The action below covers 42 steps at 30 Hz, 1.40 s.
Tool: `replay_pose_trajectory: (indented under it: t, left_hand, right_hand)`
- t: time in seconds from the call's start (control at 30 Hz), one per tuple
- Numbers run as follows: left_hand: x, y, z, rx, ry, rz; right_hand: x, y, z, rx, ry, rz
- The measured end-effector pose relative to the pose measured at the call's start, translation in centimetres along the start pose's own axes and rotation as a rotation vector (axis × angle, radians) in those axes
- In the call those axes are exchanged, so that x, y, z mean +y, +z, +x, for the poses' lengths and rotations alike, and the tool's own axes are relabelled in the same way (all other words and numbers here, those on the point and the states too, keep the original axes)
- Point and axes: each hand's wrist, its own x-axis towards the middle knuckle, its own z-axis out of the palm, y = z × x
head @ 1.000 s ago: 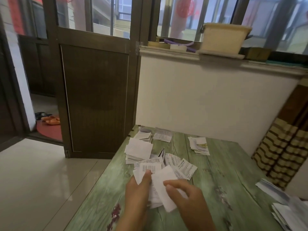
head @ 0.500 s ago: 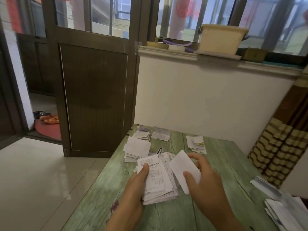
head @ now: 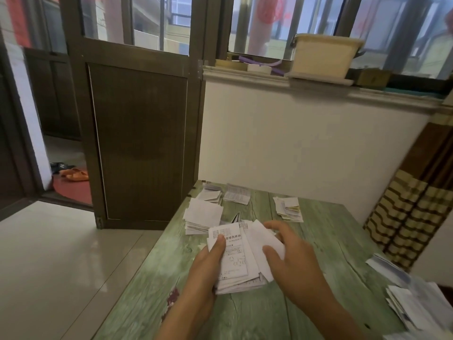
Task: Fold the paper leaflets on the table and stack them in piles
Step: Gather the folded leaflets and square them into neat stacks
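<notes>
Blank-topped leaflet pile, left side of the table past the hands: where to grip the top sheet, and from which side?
Take the top sheet of the pile at its near right corner, coming from the right. It lies flat and bare there; the stacked edges show on the near side, so fingers can probably peel one off.

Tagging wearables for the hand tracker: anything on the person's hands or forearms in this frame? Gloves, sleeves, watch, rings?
Nothing visible. The left hand and right hand are bare, no gloves. Both forearms are uncovered up to the bottom frame edge, so no sleeve or cuff shows. No watch, band or bracelet on either wrist, and no rings on the fingers that show; some fingers are hidden by paper.
</notes>
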Motion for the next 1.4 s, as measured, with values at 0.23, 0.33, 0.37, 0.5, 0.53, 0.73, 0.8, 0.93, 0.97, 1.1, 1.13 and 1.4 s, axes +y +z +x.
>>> replay_pose_trajectory:
  t: [0.23,0.33,0.37,0.5,0.53,0.73,0.8,0.93,0.97,1.1,1.13,1.4]
  left_hand:
    - [0.0,0.3,0.1,0.1,0.053,0.023]
    - [-0.6,1.2,0.5,0.226,0.11,0.108]
    - [-0.7,1.5,0.6,0.277,0.11,0.126]
    - [-0.2,2.0,-0.5,0.226,0.062,-0.082]
    - [0.0,1.9,-1.0,0.198,0.053,-0.164]
    - [0.0,1.0,-0.9,0.23,0.091,-0.123]
    - [0.1,0.3,-0.7,0.214,0.026,-0.175]
    - [0.4,-0.4,-1.2,0.069,-0.114,-0.313]
    - [0.5,-0.5,-1.4,0.051,-0.166,-0.37]
    - [1.1,-1.8,-1.8,0.142,-0.149,-0.348]
    - [1.2,-2.3,-1.6,0.194,-0.096,-0.307]
    - [1.7,-3.6,-1.9,0.206,-0.012,-0.282]
  right_hand:
    - [-2.4,1.3,-0.6,0.204,0.04,0.301]
    - [-2.6,4.3,-0.8,0.202,0.075,0.223]
    - [-2.5,5.2,-0.8,0.217,0.085,0.17]
    - [-1.9,7.5,-0.7,0.203,0.15,-0.154]
    - [-1.8,7.8,-0.8,0.205,0.153,-0.172]
    - [-1.4,9.3,-0.8,0.332,0.016,-0.256]
    - [-0.4,9.8,-0.7,0.323,0.036,-0.254]
    - [0.3,10.0,-1.2,0.011,0.104,0.072]
    - [0.6,9.9,-1.2,-0.053,0.104,0.116]
    - [1.7,8.8,-1.0,-0.065,0.036,0.192]
    - [2.3,8.4,-0.8,0.035,0.035,0.183]
    - [8.2,6.8,3.6,0.14,0.462,-0.296]
